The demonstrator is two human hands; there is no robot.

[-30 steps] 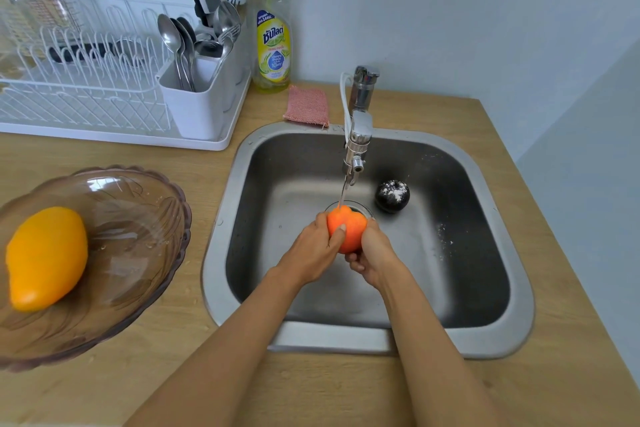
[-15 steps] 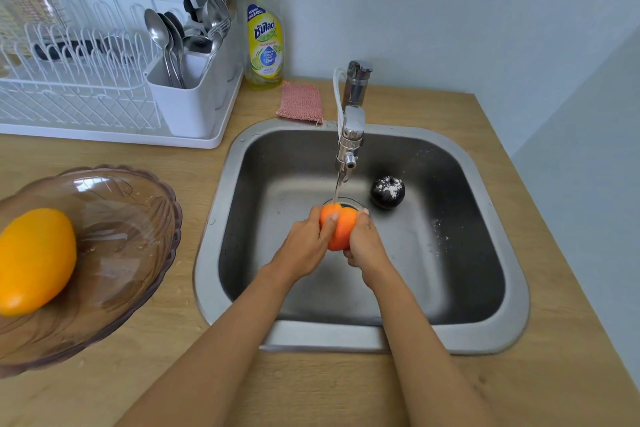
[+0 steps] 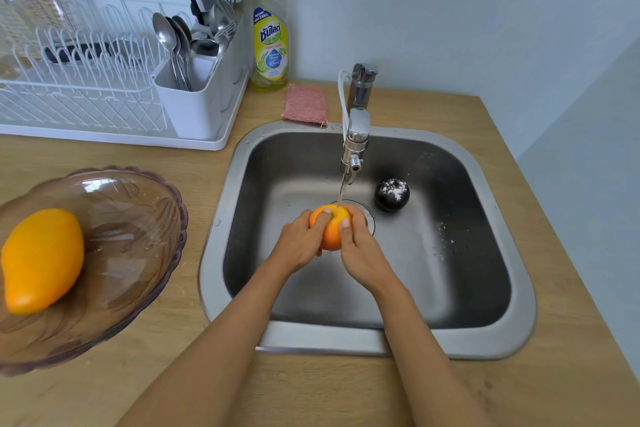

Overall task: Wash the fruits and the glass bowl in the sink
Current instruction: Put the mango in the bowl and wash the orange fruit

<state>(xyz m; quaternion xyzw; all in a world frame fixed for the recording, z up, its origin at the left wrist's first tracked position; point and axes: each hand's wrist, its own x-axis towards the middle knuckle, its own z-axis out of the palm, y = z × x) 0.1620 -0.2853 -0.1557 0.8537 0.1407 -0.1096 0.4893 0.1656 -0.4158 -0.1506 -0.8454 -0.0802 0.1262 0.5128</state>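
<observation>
Grip: both hands clasp one round orange fruit (image 3: 330,229); the left hand (image 3: 300,243) curls round its left side and the right hand (image 3: 358,250) round its right, thumbs on top.
Fruit position: inside the square steel sink (image 3: 519,305), over the drain, directly under the chrome tap (image 3: 356,135).
Reason for hold: a thin stream of water lands on the fruit, so the hands likely turn and rub it there.
Other fruit in sink: a dark round fruit dusted with white powder (image 3: 392,195), just right of the tap.
Bowl: a brown-tinted scalloped glass bowl (image 3: 145,204) sits on the counter left of the sink, holding a yellow mango (image 3: 41,260).
Open room: the sink floor right of the hands has room to move.
</observation>
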